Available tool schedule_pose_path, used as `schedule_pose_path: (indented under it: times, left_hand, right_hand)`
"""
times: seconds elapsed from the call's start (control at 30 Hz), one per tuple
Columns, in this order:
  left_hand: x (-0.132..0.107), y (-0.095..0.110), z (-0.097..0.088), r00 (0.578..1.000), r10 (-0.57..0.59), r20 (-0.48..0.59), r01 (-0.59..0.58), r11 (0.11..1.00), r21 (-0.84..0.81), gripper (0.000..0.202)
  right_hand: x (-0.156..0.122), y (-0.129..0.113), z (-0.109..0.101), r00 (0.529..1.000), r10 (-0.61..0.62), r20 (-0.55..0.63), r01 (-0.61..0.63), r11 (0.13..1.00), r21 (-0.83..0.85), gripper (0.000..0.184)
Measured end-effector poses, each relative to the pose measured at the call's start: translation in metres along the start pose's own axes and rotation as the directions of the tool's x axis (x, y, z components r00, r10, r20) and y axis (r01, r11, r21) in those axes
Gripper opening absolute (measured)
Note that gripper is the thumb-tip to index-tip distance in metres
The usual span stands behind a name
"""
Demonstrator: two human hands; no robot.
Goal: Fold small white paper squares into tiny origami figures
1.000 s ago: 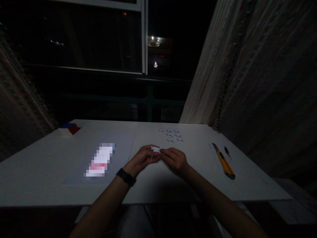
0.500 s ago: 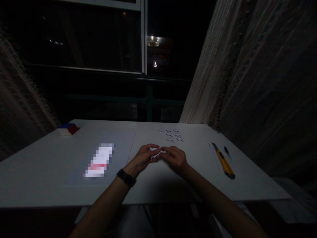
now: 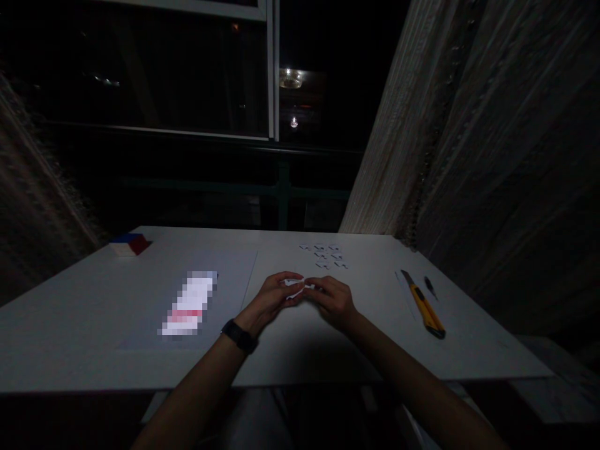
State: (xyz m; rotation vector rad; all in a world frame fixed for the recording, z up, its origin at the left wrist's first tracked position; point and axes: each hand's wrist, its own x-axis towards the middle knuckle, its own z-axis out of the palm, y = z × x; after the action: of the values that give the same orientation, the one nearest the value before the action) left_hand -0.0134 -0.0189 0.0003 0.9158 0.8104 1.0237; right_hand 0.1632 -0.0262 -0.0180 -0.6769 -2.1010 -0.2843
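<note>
My left hand [image 3: 276, 297], with a dark watch [image 3: 239, 336] on its wrist, is closed on a small piece of white paper [image 3: 294, 282]. From the other side my right hand [image 3: 332, 297] pinches the same piece, its fingertips almost meeting those of the left. The fingers cover much of the paper, so its full shape is hidden. Just beyond the hands, several small paper pieces with dark marks [image 3: 321, 255] lie in short rows on the white table [image 3: 290, 359].
On the left, a lit, blurred-out phone-like screen [image 3: 190, 303] rests on a large pale sheet [image 3: 234, 275]. A coloured cube [image 3: 129, 244] sits at the far left. To the right lie a yellow box cutter [image 3: 424, 306] and a small dark pen-like object [image 3: 430, 287]. Curtains [image 3: 389, 125] flank the window.
The fingers of my right hand have shifted slightly on the paper, and a little more white shows between the hands. Everything else is where it was.
</note>
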Motion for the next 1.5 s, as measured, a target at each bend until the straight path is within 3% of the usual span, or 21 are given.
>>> schedule_pose_path:
  times: [0.2, 0.27, 0.33, 0.4, 0.5, 0.6, 0.7, 0.8, 1.0, 1.13, 1.33, 1.5]
  left_hand:
    - [0.000, -0.001, 0.004, 0.996, 0.081, -0.042, -0.079, 0.996, 0.033, 0.034]
    - [0.002, -0.002, 0.006, 0.979, 0.186, -0.090, -0.170, 0.972, 0.161, 0.032]
    - [0.003, -0.003, 0.006, 0.943, 0.312, -0.118, -0.252, 0.898, 0.361, 0.032]
    - [0.004, -0.004, 0.006, 0.907, 0.410, -0.098, -0.304, 0.797, 0.521, 0.031]
    - [0.002, -0.003, 0.005, 0.877, 0.479, -0.049, -0.342, 0.691, 0.636, 0.029]
    - [0.001, -0.003, 0.005, 0.861, 0.508, -0.024, -0.338, 0.606, 0.721, 0.029]
    - [0.000, -0.004, 0.005, 0.855, 0.519, -0.004, -0.341, 0.568, 0.749, 0.029]
    - [0.003, -0.006, 0.005, 0.862, 0.507, -0.017, -0.345, 0.612, 0.712, 0.032]
    - [0.010, -0.010, 0.006, 0.897, 0.438, -0.067, -0.300, 0.712, 0.635, 0.036]
    - [0.009, -0.009, 0.006, 0.889, 0.452, -0.076, -0.280, 0.667, 0.690, 0.037]
    - [0.004, -0.010, 0.007, 0.878, 0.478, 0.014, -0.324, 0.573, 0.753, 0.028]
    - [0.004, -0.011, 0.007, 0.883, 0.466, 0.054, -0.339, 0.554, 0.760, 0.028]
  right_hand:
    - [0.001, -0.003, -0.002, 1.000, 0.016, 0.022, -0.015, 1.000, -0.024, 0.025]
    - [0.002, -0.007, -0.001, 0.996, 0.091, 0.018, -0.091, 0.996, 0.020, 0.021]
    - [0.004, -0.011, 0.000, 0.969, 0.245, -0.027, -0.240, 0.964, 0.113, 0.016]
    - [0.007, -0.013, 0.002, 0.885, 0.463, -0.046, -0.440, 0.865, 0.240, 0.019]
    - [0.010, -0.011, 0.005, 0.695, 0.704, 0.151, -0.687, 0.587, 0.429, 0.030]
    - [0.013, -0.009, 0.008, 0.531, 0.736, 0.420, -0.802, 0.279, 0.528, 0.031]
    - [0.012, -0.008, 0.011, 0.448, 0.722, 0.527, -0.824, 0.105, 0.557, 0.027]
    - [0.010, -0.007, 0.014, 0.454, 0.726, 0.517, -0.802, 0.081, 0.592, 0.024]
    - [0.007, -0.004, 0.017, 0.494, 0.744, 0.449, -0.777, 0.146, 0.613, 0.022]
    - [0.010, -0.005, 0.014, 0.469, 0.736, 0.489, -0.803, 0.124, 0.583, 0.022]
    - [0.009, -0.003, 0.016, 0.420, 0.741, 0.523, -0.842, 0.103, 0.530, 0.028]
    - [0.006, 0.001, 0.021, 0.445, 0.757, 0.478, -0.800, 0.096, 0.592, 0.030]
